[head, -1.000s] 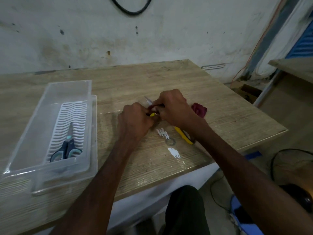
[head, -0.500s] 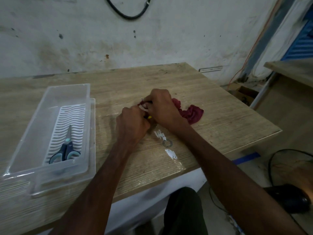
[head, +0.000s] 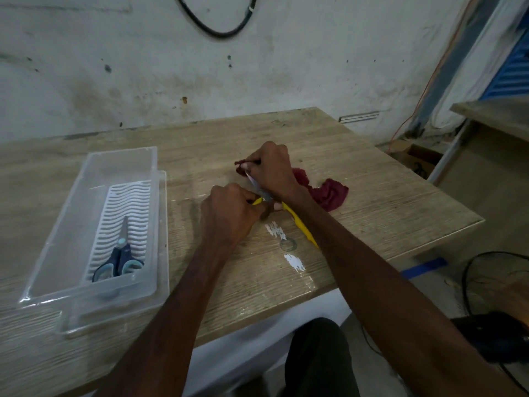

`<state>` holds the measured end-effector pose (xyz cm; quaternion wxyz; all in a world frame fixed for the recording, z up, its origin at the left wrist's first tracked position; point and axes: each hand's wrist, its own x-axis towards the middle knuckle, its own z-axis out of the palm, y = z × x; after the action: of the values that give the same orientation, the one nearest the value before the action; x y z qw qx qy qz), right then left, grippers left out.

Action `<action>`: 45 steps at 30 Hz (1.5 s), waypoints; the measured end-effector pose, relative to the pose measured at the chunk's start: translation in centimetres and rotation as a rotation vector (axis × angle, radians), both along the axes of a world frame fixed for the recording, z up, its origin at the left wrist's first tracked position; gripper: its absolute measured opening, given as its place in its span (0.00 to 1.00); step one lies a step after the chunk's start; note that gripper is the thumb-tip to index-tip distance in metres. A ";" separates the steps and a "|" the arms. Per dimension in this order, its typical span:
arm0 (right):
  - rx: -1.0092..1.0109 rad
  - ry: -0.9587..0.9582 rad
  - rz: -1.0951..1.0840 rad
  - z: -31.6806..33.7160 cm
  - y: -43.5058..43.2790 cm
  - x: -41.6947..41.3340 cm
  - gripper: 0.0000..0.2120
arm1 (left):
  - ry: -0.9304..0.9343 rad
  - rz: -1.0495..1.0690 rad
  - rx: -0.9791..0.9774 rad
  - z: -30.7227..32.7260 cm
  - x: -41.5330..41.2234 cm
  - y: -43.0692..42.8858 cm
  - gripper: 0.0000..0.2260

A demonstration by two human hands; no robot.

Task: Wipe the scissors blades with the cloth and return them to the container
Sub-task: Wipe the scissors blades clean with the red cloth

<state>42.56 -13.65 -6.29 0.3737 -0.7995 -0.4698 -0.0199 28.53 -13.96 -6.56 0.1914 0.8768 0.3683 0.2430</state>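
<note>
Yellow-handled scissors lie low over the middle of the wooden table, their blades pointing away from me. My left hand grips them at the handle end. My right hand pinches the dark red cloth around the far part of the blade; bare steel shows between the two hands. The rest of the cloth trails on the table to the right. A clear plastic container stands at the left, with a blue-handled pair of scissors lying on its ribbed white insert.
The table's right and front edges are close to my arms. A stained wall runs behind the table, with a black cable loop hanging on it. White scuffs mark the tabletop. Cables and a dark object lie on the floor at the right.
My right hand has slid the cloth away from me along the blade, towards the tip, which uncovers steel near the pivot. My left hand has kept its hold on the handles.
</note>
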 end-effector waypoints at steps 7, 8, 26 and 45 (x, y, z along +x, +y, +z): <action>0.210 -0.047 0.074 2.3 -4.5 0.2 0.07 | -0.028 0.015 -0.017 0.0 0.0 0.3 0.21; 0.111 -0.088 0.136 2.2 -5.1 -0.4 0.07 | -0.026 0.019 -0.031 0.2 0.0 0.2 0.20; -0.211 -0.338 0.097 0.7 -7.8 -1.0 0.08 | -0.021 0.017 0.023 -0.3 0.4 0.0 0.18; -0.247 -0.525 0.172 0.5 -5.6 -2.1 0.06 | 0.017 0.045 0.021 -0.5 0.3 0.5 0.15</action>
<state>40.47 -19.20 -5.75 0.1397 -0.7639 -0.6151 -0.1368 28.84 -13.41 -7.04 0.1734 0.8723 0.3868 0.2437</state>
